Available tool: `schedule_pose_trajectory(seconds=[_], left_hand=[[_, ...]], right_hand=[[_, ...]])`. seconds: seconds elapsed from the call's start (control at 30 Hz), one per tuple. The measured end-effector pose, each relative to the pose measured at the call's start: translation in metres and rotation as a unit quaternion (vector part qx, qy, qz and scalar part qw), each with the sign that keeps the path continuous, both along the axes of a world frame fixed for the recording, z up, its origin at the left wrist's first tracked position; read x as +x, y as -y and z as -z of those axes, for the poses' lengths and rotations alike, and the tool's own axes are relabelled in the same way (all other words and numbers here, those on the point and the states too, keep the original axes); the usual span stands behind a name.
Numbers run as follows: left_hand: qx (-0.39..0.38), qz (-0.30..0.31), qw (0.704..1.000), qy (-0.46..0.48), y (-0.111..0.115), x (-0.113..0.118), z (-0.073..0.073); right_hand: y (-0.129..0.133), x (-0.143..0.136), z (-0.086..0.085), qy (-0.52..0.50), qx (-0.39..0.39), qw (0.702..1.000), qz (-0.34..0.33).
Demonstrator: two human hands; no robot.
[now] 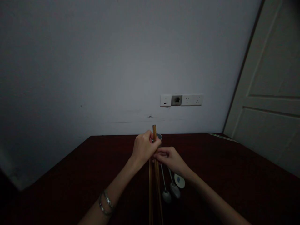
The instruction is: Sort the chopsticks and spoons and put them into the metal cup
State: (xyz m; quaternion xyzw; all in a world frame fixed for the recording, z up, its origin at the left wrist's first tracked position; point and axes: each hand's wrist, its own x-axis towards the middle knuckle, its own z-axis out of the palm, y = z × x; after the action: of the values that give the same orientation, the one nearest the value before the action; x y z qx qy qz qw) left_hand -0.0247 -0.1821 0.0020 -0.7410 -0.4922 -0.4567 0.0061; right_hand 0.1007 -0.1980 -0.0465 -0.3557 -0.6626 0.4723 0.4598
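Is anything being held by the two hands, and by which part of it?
Yes: long, thin, yellow-brown wooden chopsticks. The left hand grips them near their upper end in the picture; the right hand pinches them just below.

Surface dark red-brown, nearly black toward near edge. Chopsticks yellow-brown, darker at upper tips. Two metal spoons, toward near edge, dull silver-grey. Oval piece beside them white, with blue motif, perhaps floral in this dim light. Cup by far edge: grey inside, paler rim. Strip at far right corner pale greenish. Bracelet silvery. Wall bluish grey, dark scuffs. Door pale grey.
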Motion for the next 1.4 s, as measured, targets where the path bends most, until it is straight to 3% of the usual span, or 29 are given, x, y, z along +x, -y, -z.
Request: schedule_pose_trajectory(seconds=[0.1, 0.2, 0.3, 0.4, 0.6, 0.7, 0.77, 0.83, 0.9, 0.97, 1.13, 1.4], left_hand=[[-0.003, 0.036, 0.999, 0.016, -0.001, 0.0, 0.0], [-0.047, 0.135, 0.984, 0.11, -0.006, -0.002, -0.001], [-0.155, 0.256, 0.922, 0.243, -0.01, -0.003, -0.003], [-0.253, 0.315, 0.865, 0.299, -0.009, -0.005, -0.007], [-0.289, 0.319, 0.842, 0.324, -0.003, -0.007, -0.012], [-0.289, 0.321, 0.843, 0.32, -0.002, -0.009, -0.013], [-0.283, 0.324, 0.847, 0.312, -0.002, -0.01, -0.015], [-0.283, 0.33, 0.848, 0.303, -0.001, -0.011, -0.016], [-0.29, 0.335, 0.846, 0.299, 0.0, -0.011, -0.015], [-0.297, 0.339, 0.841, 0.298, 0.001, -0.01, -0.014], [-0.313, 0.355, 0.829, 0.298, 0.0, -0.008, -0.008], [-0.327, 0.367, 0.821, 0.289, 0.0, -0.006, -0.005]], right_hand=[[0.0, 0.003, -0.005, 0.01, -0.007, 1.0, -0.007], [0.001, 0.007, -0.01, 0.008, -0.023, 1.0, -0.013], [0.001, 0.011, -0.012, -0.007, -0.061, 0.998, -0.028], [0.001, 0.013, -0.01, -0.009, -0.081, 0.995, -0.054], [-0.001, 0.014, -0.003, -0.003, -0.078, 0.993, -0.09], [-0.002, 0.024, -0.014, 0.036, -0.033, 0.995, -0.088], [-0.001, 0.034, -0.029, 0.058, 0.024, 0.997, -0.051], [0.001, 0.043, -0.047, 0.059, 0.094, 0.993, 0.035], [0.003, 0.046, -0.061, 0.051, 0.157, 0.98, 0.112], [0.004, 0.043, -0.07, 0.051, 0.205, 0.967, 0.145], [0.001, 0.028, -0.068, 0.056, 0.275, 0.945, 0.167], [0.002, 0.028, -0.067, 0.067, 0.265, 0.947, 0.167]])
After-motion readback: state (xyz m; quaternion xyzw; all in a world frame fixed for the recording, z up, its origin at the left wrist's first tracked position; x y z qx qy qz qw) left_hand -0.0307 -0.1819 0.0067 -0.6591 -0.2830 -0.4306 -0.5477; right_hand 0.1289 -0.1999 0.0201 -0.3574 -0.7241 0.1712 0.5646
